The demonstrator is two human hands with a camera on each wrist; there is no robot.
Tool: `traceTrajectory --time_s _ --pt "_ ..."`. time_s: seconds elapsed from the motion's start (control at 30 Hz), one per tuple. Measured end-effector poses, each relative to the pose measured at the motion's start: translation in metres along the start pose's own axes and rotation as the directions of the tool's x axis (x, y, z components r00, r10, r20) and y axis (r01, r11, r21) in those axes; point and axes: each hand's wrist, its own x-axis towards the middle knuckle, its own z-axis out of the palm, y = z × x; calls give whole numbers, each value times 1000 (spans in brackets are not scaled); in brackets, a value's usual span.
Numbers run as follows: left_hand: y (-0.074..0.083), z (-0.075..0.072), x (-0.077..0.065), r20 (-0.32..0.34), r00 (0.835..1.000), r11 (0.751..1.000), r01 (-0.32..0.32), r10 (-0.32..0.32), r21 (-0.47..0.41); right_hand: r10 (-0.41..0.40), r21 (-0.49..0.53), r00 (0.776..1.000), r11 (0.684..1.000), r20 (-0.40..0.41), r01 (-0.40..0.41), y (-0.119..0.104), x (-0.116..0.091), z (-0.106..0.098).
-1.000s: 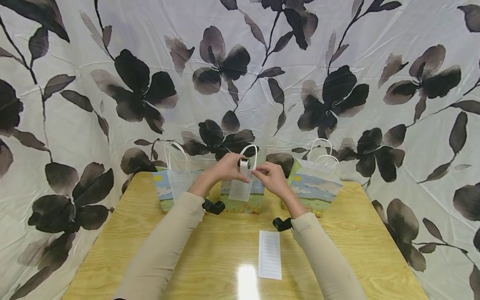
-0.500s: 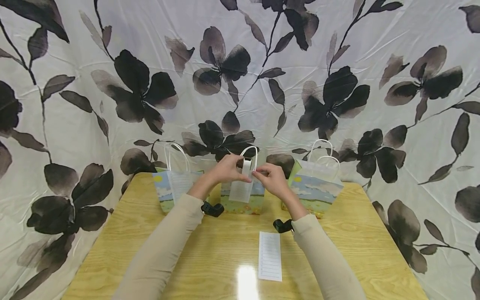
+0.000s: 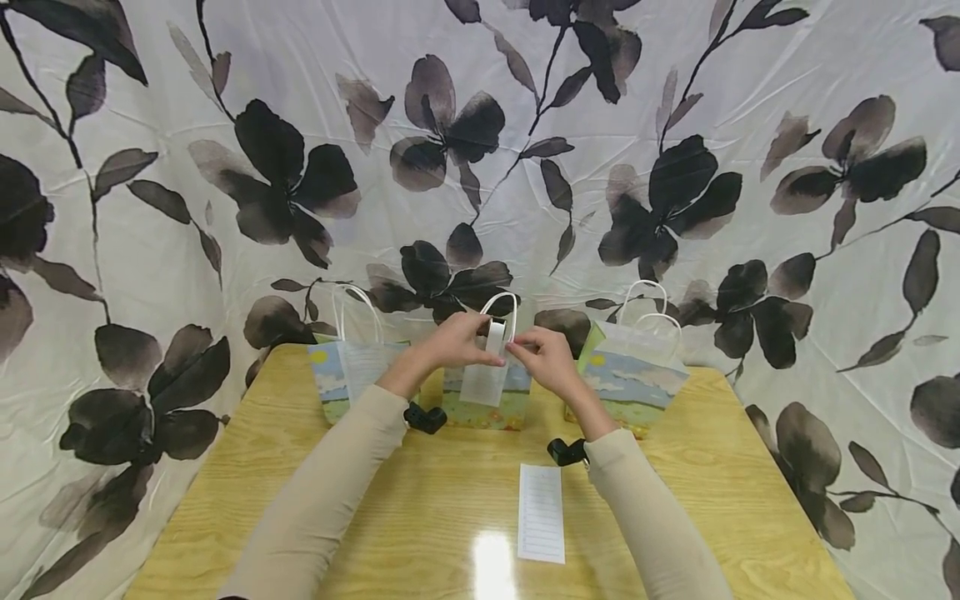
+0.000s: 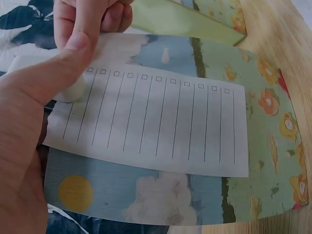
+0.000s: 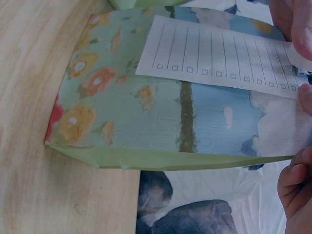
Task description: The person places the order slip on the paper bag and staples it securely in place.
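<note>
My left hand (image 3: 459, 340) grips a small white stapler (image 3: 496, 335) at the top of the middle paper bag (image 3: 495, 417). The stapler straddles the end of a ruled checklist slip (image 4: 156, 126) that lies against the bag's painted front. In the right wrist view the slip's row of checkboxes shows, with the stapler's metal end at its upper edge. My right hand (image 3: 543, 354) pinches the bag's top edge beside the stapler, below the white handle (image 3: 514, 312). Part of the slip's top is hidden under the left fingers.
Two similar bags stand either side: the left bag (image 3: 330, 379) has a slip on its front, the right bag (image 3: 630, 375) shows its painted face. Another checklist slip (image 3: 541, 512) lies on the wooden table (image 3: 420, 517). A floral cloth (image 3: 525, 167) hangs behind.
Both hands stay at the middle bag's top edge. The stapler's white body has turned slightly, its dark end showing less than a second ago.
</note>
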Motion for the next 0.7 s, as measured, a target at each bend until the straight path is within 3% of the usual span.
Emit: traceTrajectory --time_s 0.2,0.5,0.7 --pt "-2 2 2 -1 1000 1000 -7 7 -8 9 10 1000 1000 -3 -9 0 -1 0" --pt "-2 0 3 -20 1000 996 -18 19 93 0 5 1000 1000 -10 0 -1 -1 -1" --pt "-4 3 3 -12 999 998 -42 43 54 -9 16 1000 1000 -2 9 3 -2 0"
